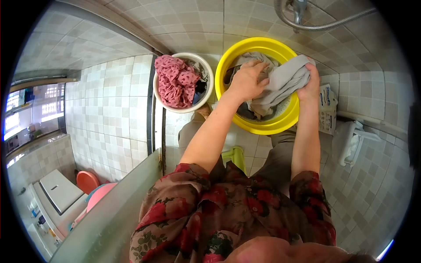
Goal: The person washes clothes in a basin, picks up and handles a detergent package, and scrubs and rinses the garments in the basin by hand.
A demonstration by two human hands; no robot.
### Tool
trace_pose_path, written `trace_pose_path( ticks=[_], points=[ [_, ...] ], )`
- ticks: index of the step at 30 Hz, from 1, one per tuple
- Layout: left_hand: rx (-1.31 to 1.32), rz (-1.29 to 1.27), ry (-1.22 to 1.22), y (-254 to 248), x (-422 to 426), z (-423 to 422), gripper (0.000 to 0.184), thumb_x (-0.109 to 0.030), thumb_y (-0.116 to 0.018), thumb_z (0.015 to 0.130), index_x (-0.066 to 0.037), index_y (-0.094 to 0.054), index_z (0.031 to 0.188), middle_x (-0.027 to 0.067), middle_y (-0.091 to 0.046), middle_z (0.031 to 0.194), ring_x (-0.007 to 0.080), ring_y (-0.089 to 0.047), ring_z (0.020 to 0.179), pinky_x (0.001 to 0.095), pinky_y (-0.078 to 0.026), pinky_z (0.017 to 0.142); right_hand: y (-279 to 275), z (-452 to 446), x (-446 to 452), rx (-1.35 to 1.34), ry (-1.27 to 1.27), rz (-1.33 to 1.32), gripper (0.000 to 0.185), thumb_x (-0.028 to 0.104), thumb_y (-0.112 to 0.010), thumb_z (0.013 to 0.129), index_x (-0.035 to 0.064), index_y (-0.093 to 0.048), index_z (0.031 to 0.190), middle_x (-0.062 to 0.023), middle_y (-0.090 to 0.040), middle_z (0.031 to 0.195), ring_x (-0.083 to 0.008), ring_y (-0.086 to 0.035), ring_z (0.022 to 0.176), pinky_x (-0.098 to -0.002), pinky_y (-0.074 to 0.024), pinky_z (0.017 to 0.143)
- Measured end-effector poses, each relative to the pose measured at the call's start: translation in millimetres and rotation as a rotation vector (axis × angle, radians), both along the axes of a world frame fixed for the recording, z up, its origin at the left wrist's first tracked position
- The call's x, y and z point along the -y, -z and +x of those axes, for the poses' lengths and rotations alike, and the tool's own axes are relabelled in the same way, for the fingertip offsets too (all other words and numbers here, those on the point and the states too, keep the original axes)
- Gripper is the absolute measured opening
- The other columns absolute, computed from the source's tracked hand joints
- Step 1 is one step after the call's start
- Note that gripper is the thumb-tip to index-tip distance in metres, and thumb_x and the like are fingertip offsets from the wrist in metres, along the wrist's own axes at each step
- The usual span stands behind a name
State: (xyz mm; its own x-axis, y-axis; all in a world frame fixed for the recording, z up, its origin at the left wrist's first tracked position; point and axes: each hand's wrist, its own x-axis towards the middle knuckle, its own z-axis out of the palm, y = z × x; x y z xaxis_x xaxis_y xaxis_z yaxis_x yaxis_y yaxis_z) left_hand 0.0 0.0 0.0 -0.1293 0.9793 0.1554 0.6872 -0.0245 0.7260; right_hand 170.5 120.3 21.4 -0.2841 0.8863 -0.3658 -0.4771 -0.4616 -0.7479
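Note:
A yellow basin point(257, 127) holds wet clothes and some sudsy water. My right hand point(310, 82) grips one end of a light grey cloth point(287, 79) at the basin's right rim. The cloth slants down from there into the basin. Over the left part of the basin is my left hand point(249, 81), its fingers apart, above the darker grey clothes point(256, 57). Its thumb is close to the grey cloth. To the left stands a white bucket point(186, 108) with a pink patterned garment point(175, 82) and other clothes in it.
A metal shower hose point(326, 27) hangs on the wall beyond the basin. At the right are a printed bag point(326, 109) and a white rack point(357, 140). A green stool point(235, 158) is below me. A frosted glass panel point(114, 210) stands at the lower left.

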Motion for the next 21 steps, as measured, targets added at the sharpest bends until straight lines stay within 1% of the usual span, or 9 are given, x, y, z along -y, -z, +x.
trace_pose_path(
  ticks=[2,5,6,7,8,10,12,16,21],
  points=[
    [0.224,0.021,0.077,-8,-1,2,0.051,-0.02,-0.063,0.077,-0.006,-0.053,0.125,0.0213,-0.057,0.117,0.0319,-0.054,0.11,0.0376,-0.043,0.094,4,-2,2,0.005,-0.032,0.058,0.033,0.016,-0.056,0.079,0.0019,-0.056,0.109,-0.0101,-0.062,0.102,-0.0227,-0.061,0.094,-0.0346,-0.0495,0.084],
    [0.475,-0.003,0.201,-8,-4,28,0.052,-0.023,-0.062,0.079,-0.004,-0.051,0.126,0.0208,-0.058,0.114,0.0333,-0.058,0.1,0.0367,-0.047,0.084,5,11,-3,-0.024,-0.059,0.086,0.03,0.013,-0.055,0.08,0.0023,-0.057,0.107,-0.0095,-0.063,0.099,-0.0218,-0.061,0.092,-0.0337,-0.0504,0.081],
    [0.526,0.014,0.125,-13,-3,36,0.04,-0.026,-0.063,0.081,-0.002,-0.059,0.113,0.0212,-0.063,0.096,0.0345,-0.062,0.082,0.0373,-0.049,0.071,2,9,-1,-0.027,-0.058,0.087,0.03,0.013,-0.055,0.08,0.0023,-0.057,0.107,-0.0095,-0.063,0.099,-0.0218,-0.061,0.092,-0.0337,-0.0504,0.081],
    [0.516,0.012,0.127,-9,-5,36,0.04,-0.026,-0.063,0.081,-0.002,-0.059,0.113,0.0212,-0.063,0.096,0.0345,-0.062,0.082,0.0373,-0.049,0.071,-2,4,2,-0.015,-0.033,0.026,0.028,0.012,-0.055,0.08,0.0022,-0.057,0.106,-0.0094,-0.062,0.098,-0.0219,-0.061,0.092,-0.0335,-0.0505,0.08],
    [0.427,-0.066,0.128,-2,-6,37,0.035,-0.028,-0.063,0.082,-0.001,-0.061,0.104,0.0203,-0.062,0.084,0.0348,-0.061,0.074,0.038,-0.048,0.067,-4,1,5,0.0,-0.009,-0.039,0.027,0.01,-0.054,0.08,0.0021,-0.057,0.105,-0.0094,-0.062,0.097,-0.0219,-0.061,0.092,-0.0333,-0.0507,0.08],
    [0.343,-0.136,0.131,6,-8,42,0.032,-0.029,-0.063,0.082,0.0,-0.064,0.095,0.0194,-0.061,0.072,0.035,-0.06,0.065,0.0387,-0.047,0.063,5,3,4,0.003,-0.055,0.035,0.026,0.01,-0.054,0.08,0.0016,-0.056,0.105,-0.0091,-0.062,0.097,-0.0222,-0.061,0.092,-0.0332,-0.0508,0.08],
    [0.178,0.182,0.002,10,-8,46,0.03,-0.029,-0.064,0.082,0.0,-0.063,0.078,0.0171,-0.055,0.056,0.0345,-0.055,0.054,0.039,-0.045,0.054,15,9,-3,0.007,-0.102,0.109,0.026,0.009,-0.054,0.08,0.0011,-0.056,0.105,-0.0089,-0.062,0.097,-0.0226,-0.062,0.091,-0.0331,-0.051,0.08],
    [0.288,0.093,-0.084,-16,-6,31,0.031,-0.03,-0.066,0.08,-0.001,-0.063,0.07,0.0213,-0.057,0.063,0.0388,-0.058,0.061,0.0428,-0.046,0.054,6,16,-8,0.083,0.033,0.162,0.025,0.007,-0.057,0.08,-0.0022,-0.056,0.103,-0.0101,-0.062,0.096,-0.0217,-0.062,0.09,-0.0337,-0.0512,0.08],
    [0.448,0.131,-0.316,-36,0,28,0.029,-0.025,-0.069,0.075,0.0,-0.06,0.061,0.0166,-0.051,0.053,0.0314,-0.048,0.047,0.0349,-0.042,0.047,1,5,-6,0.137,0.002,0.183,0.021,0.005,-0.059,0.079,-0.0033,-0.056,0.098,-0.0104,-0.062,0.094,-0.0206,-0.062,0.087,-0.0327,-0.0512,0.077]
  ],
)
